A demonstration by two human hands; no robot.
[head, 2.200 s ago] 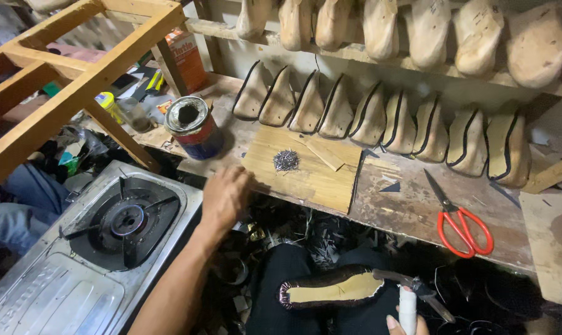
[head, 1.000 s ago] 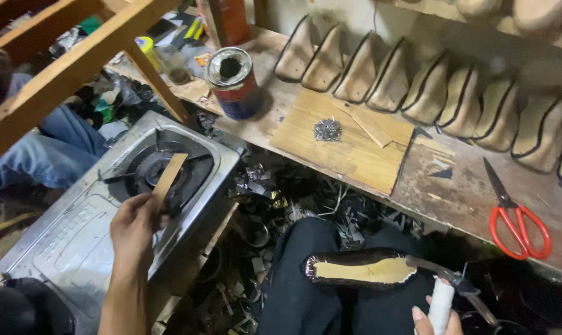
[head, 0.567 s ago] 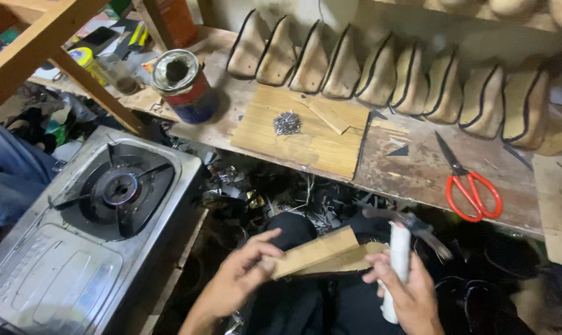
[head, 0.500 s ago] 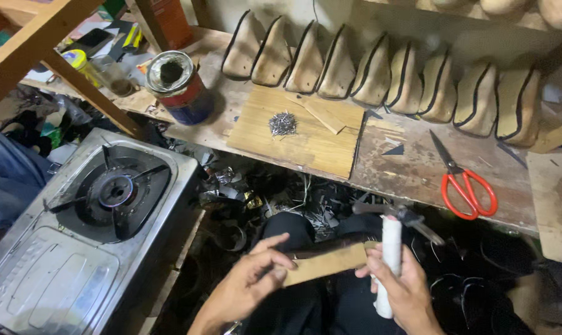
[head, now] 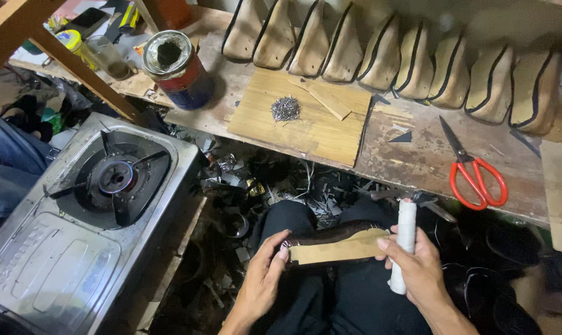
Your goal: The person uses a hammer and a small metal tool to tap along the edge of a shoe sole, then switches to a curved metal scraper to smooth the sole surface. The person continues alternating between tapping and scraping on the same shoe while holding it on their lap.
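1. The left hand (head: 263, 282) lay over the person's lap, thumb and forefinger pinched on the near end of a flat tan strip of leather-like material (head: 337, 249).
2. That strip rested lengthwise on a dark shoe on its last (head: 330, 234), which sat across the black-trousered knees, below the edge of the worn wooden workbench (head: 411, 155).
3. The right hand (head: 420, 273) was curled round the white wrapped handle of a tool (head: 405, 243), held upright; its thumb touched the far end of the strip. The tool's head was dark and hard to make out.
4. On the bench, a pale square wooden board (head: 306, 118) carried a small heap of grey tacks (head: 285, 109) and a thin wooden offcut (head: 326, 100).
5. Red-handled scissors (head: 473, 170) lay to the right of the board, well apart from the hands.
6. An open metal tin with a dark inside (head: 177, 67) stood to the left of the board.
7. A row of beige shoe uppers with black edging (head: 392, 53) leaned along the back of the bench.
8. A steel single-burner gas stove (head: 89, 217) sat low to the person's left.
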